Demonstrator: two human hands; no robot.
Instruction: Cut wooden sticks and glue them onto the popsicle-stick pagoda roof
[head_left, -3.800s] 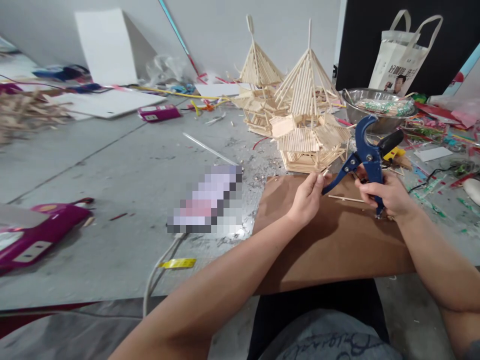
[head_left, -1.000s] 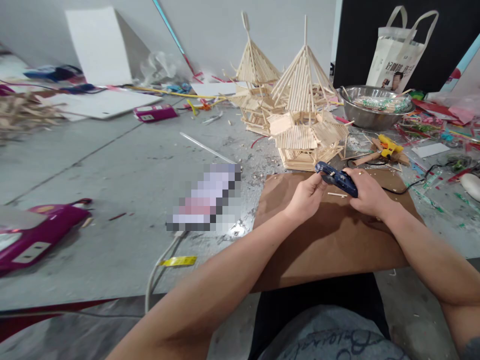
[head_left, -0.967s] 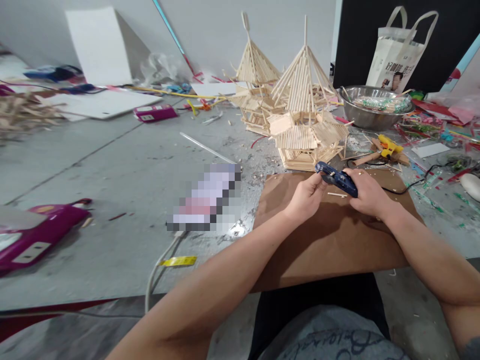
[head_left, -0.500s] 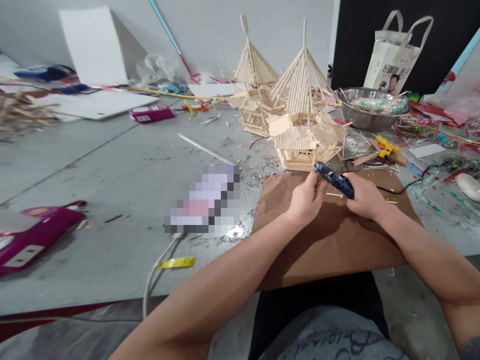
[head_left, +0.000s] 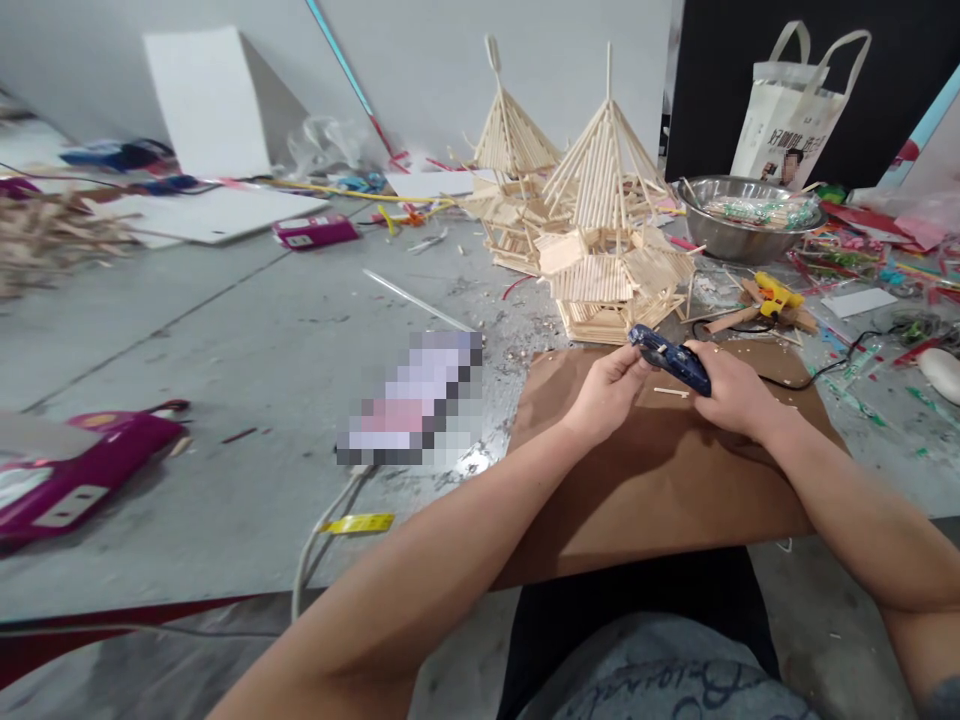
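Over the brown board point(head_left: 622, 500), my right hand point(head_left: 731, 388) is wrapped round a dark blue hand tool point(head_left: 675, 362) whose exact kind I cannot make out. The tool slants up and left, with a small pale bit showing on its rounded head. My left hand point(head_left: 606, 395) is closed in a pinch just below that head; whatever lies between the fingers is hidden. A short pale stick point(head_left: 670, 392) rests on the board between the hands. Right behind the tool stands a wooden-stick pavilion model point(head_left: 611, 265) with a pointed roof. A second pavilion model point(head_left: 514, 150) rises behind it on the left.
A phone point(head_left: 412, 400), blurred out, lies left of the board on its cable point(head_left: 307, 545). Purple power strips point(head_left: 112, 465) sit further left. At right are a yellow glue gun point(head_left: 776, 295), a steel bowl point(head_left: 750, 235), a white computer mouse point(head_left: 943, 375) and scraps.
The whole view has shifted slightly, so the table things appear a little further right. Both hands keep nearly the same pose at the blue tool.
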